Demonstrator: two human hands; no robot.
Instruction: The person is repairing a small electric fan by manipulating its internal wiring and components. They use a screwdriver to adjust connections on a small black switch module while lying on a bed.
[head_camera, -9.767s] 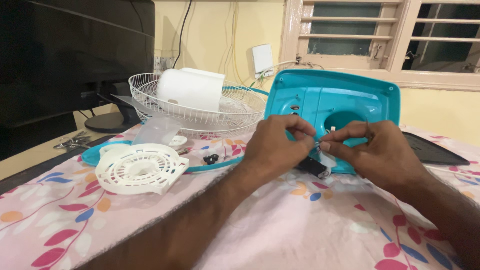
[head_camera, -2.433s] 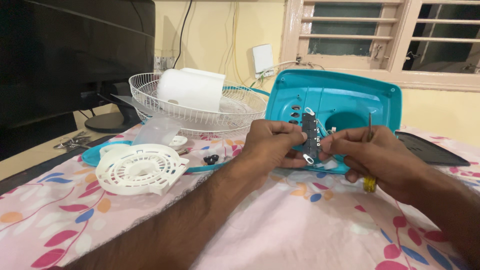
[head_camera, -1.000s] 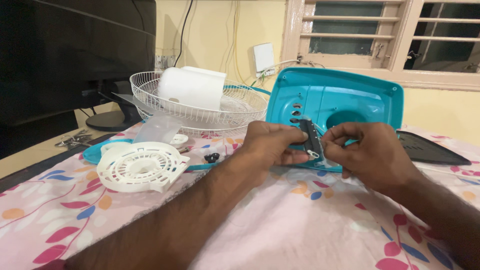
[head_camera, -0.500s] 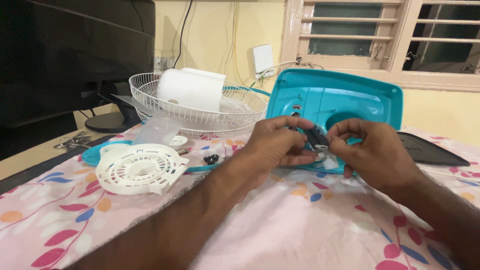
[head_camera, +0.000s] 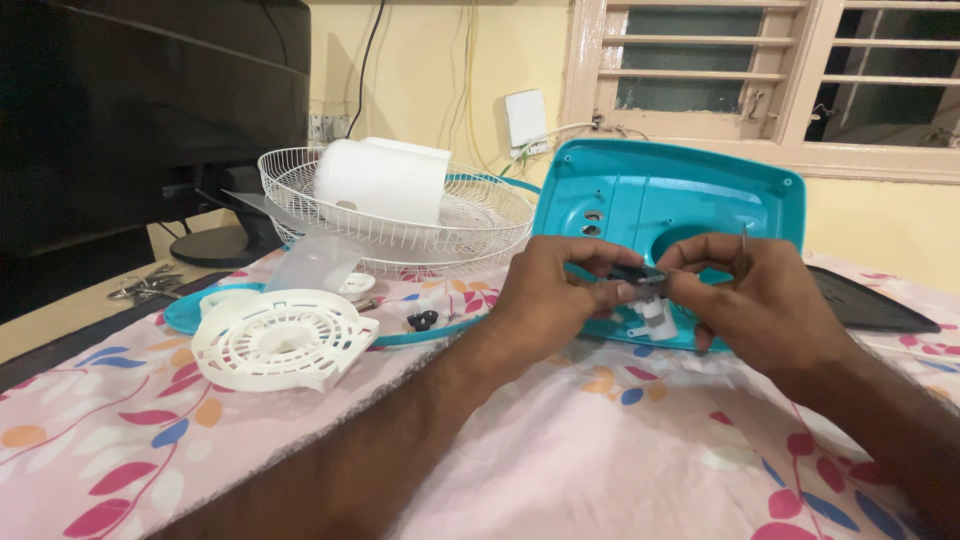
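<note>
Both hands meet in front of a turquoise plastic fan base cover (head_camera: 700, 190) that stands tilted on the table. My left hand (head_camera: 555, 290) pinches a small dark switch part (head_camera: 640, 273) with a white piece (head_camera: 655, 312) hanging below it. My right hand (head_camera: 755, 295) grips the same part from the right and also holds a thin metal screwdriver shaft (head_camera: 744, 245) upright between its fingers.
A white wire fan guard (head_camera: 300, 195) with a white motor housing (head_camera: 385, 180) in it stands at the back left. A round white vented cover (head_camera: 280, 338) lies on a turquoise blade (head_camera: 185, 318). Small black screws (head_camera: 422, 320) lie nearby. A black panel (head_camera: 870, 300) is at right.
The dark part has turned from upright to flatter between my fingers. The screwdriver's yellow handle no longer shows. Both hands have stayed in front of the turquoise cover.
</note>
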